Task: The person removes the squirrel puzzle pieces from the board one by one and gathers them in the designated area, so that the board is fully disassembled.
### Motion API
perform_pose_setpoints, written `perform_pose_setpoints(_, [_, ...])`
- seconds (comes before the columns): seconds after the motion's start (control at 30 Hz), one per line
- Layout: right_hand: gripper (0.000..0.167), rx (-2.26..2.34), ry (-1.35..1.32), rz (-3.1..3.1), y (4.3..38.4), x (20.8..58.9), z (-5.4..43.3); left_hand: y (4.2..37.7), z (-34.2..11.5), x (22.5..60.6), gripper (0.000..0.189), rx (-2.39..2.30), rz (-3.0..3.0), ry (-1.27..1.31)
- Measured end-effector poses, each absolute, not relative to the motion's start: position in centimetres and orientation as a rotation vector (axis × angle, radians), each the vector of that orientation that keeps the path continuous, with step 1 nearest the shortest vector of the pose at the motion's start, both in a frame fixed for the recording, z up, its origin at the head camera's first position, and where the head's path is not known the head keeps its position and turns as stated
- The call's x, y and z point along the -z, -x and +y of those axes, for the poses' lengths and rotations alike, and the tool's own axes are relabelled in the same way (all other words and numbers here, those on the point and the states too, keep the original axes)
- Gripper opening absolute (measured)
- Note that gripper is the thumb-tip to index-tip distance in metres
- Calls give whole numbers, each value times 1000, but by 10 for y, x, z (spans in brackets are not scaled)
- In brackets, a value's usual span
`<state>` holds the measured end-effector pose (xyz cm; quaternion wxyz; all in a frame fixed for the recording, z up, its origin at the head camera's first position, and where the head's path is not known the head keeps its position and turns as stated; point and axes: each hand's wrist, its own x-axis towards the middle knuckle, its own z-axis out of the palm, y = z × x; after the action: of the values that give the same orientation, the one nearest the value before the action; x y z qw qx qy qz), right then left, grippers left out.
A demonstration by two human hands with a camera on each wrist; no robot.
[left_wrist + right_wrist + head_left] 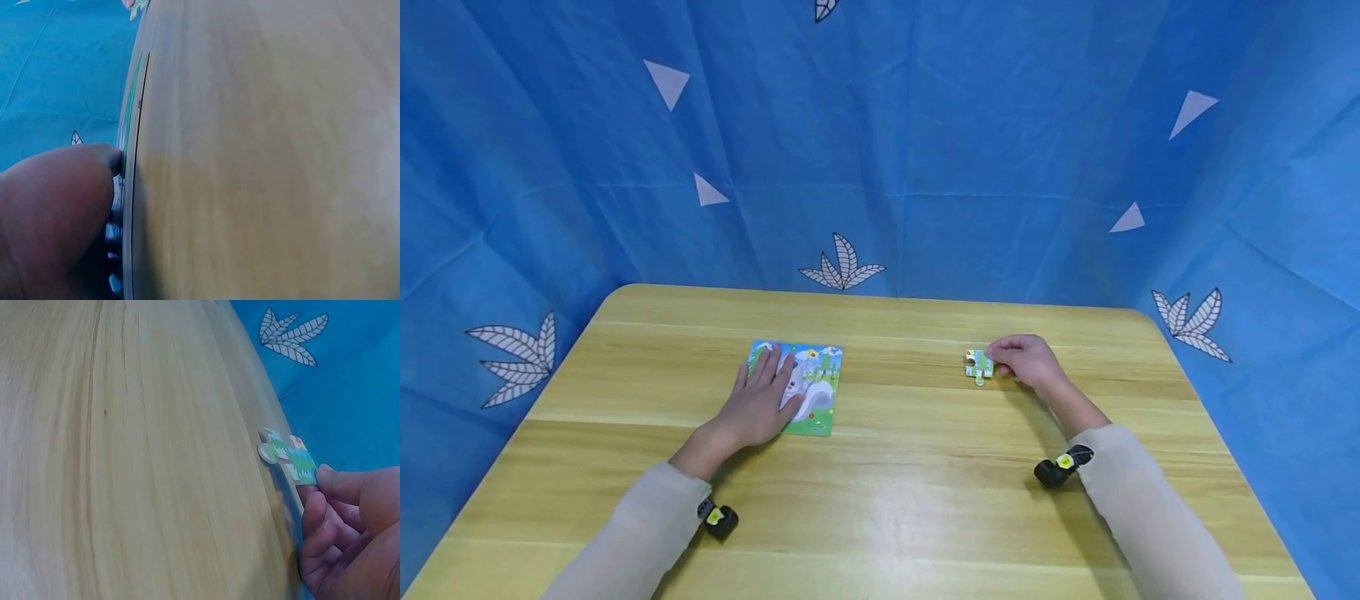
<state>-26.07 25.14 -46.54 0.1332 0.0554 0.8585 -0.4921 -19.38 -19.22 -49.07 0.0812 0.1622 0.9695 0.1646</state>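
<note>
My left hand (pixel 762 406) lies flat with spread fingers on a square picture board (pixel 822 408), covering its left part. The board shows a grey-and-white squirrel-like animal on green grass. In the left wrist view, the thumb (pixel 69 194) rests on the board's edge (pixel 129 125), which is seen nearly side-on. My right hand (pixel 1028 362) pinches a jigsaw puzzle piece (pixel 982 364) between thumb and fingers, off to the right of the board. In the right wrist view the piece (pixel 297 461), printed green, white and pale blue, is held by its edge slightly above the table.
The wooden table (pixel 895 492) has rounded far corners. A blue cloth (pixel 970 125) with white leaves and triangles hangs behind it and along both sides. Small black cameras (pixel 721 522) sit on both wrists.
</note>
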Motion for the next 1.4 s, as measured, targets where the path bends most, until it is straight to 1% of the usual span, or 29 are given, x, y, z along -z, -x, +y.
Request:
perform_pose_setpoints(0.77, [23,1352,-208,2557,261,471,260,193,-191,490,72,-488,2896,-489])
perform_pose_setpoints(1.17, [27,1353,-198,2569,262,475,261,189,-189,486,72,-522,2912,-515])
perform_pose_setpoints(1.4, [31,1393,-138,2529,261,469,257,189,-189,485,71,-535,2915,-516])
